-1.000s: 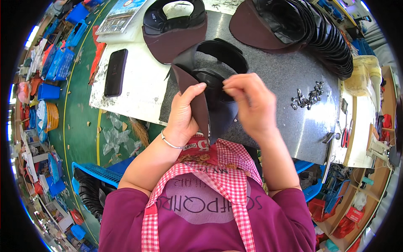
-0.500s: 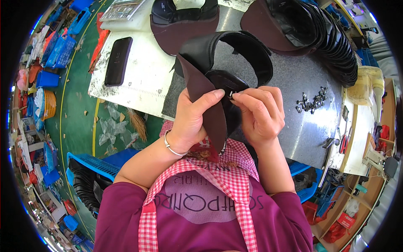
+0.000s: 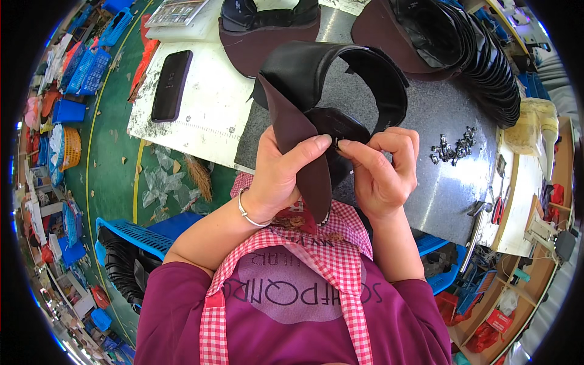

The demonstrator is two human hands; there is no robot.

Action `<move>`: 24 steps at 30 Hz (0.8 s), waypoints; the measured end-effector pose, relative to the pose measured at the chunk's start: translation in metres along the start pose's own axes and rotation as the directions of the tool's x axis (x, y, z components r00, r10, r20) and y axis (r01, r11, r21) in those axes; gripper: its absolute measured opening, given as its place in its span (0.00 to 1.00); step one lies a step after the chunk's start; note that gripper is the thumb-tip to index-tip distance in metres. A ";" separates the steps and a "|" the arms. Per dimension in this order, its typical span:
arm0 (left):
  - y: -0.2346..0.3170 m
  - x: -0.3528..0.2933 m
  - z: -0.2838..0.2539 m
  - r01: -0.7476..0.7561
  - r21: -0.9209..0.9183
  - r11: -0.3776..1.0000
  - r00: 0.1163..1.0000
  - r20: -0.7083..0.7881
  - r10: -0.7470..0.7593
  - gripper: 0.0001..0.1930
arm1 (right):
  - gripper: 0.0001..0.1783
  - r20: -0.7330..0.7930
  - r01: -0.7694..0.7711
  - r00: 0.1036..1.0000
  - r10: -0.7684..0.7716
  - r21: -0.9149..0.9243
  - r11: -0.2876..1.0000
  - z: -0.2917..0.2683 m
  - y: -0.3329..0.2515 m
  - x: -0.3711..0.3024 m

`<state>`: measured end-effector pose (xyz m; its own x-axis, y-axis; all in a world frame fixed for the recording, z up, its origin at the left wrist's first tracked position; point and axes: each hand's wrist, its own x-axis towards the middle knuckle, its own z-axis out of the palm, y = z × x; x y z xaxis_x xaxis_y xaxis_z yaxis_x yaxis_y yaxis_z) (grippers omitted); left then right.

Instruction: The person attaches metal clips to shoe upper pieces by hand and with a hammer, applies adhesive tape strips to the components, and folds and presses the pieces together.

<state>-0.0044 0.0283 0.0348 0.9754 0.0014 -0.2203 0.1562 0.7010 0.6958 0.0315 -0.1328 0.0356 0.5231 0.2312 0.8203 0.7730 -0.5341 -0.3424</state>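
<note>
A visor cap with a dark maroon brim and a black padded band is held up over the near edge of the table. My left hand is closed round the brim, its thumb pressed on the inner side where brim meets band. Against that same spot my right hand pinches with thumb and forefinger, touching a tiny dark piece too small to name. The band loops away from me toward the far right. Right of the cap, a small heap of black metal clips or buckles lies on the dark tabletop.
Another maroon-brimmed visor lies at the far side, beside a long nested stack of visors. On the white board at left is a phone. Scissors and a metal-handled tool rest near the right edge. Blue baskets stand below the table.
The visor has turned slightly, its band swinging to the right. My right fingers have shifted closer to my left thumb, and the small light glint at the pinch no longer shows.
</note>
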 end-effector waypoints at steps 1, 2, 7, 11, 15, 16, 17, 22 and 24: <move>-0.001 0.000 -0.001 -0.011 0.008 1.000 1.000 0.007 0.011 0.05 | 0.20 0.008 -0.022 1.000 0.021 0.012 1.000 -0.001 0.000 0.001; -0.002 0.001 -0.003 -0.012 0.008 1.000 1.000 0.007 0.012 0.05 | 0.20 0.008 -0.021 1.000 0.021 0.013 1.000 -0.001 -0.001 0.002; -0.006 0.002 -0.010 -0.104 0.103 0.989 0.990 0.106 0.093 0.06 | 0.16 0.099 -0.235 0.969 0.225 0.104 0.966 -0.006 -0.003 0.005; -0.004 0.003 -0.009 -0.089 0.138 0.986 0.990 0.125 0.071 0.07 | 0.16 0.128 -0.280 0.956 0.262 0.141 0.950 -0.007 -0.001 0.004; -0.002 0.003 -0.006 -0.084 0.205 0.975 0.992 0.112 0.062 0.09 | 0.15 0.156 -0.358 0.931 0.330 0.206 0.911 -0.008 -0.001 0.002; -0.001 0.003 -0.006 -0.098 0.252 0.963 0.992 0.106 0.074 0.09 | 0.14 0.163 -0.389 0.919 0.359 0.239 0.889 -0.008 -0.001 0.001; -0.001 0.003 -0.008 -0.099 0.253 0.962 0.992 0.106 0.075 0.09 | 0.14 0.163 -0.389 0.919 0.358 0.240 0.890 -0.009 -0.001 0.001; 0.004 0.003 -0.006 -0.172 0.426 0.888 0.981 0.160 0.113 0.11 | 0.12 0.204 -0.486 0.870 0.448 0.206 0.849 -0.009 -0.004 0.000; 0.002 0.006 -0.005 -0.166 0.402 0.901 0.983 0.141 0.118 0.12 | 0.12 0.202 -0.472 0.876 0.438 0.171 0.865 -0.010 -0.009 0.003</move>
<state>0.0006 0.0330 0.0316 0.9991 -0.0166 -0.0381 0.0414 0.3445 0.9379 0.0225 -0.1357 0.0456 0.8691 0.1332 0.4763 0.4834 -0.4318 -0.7614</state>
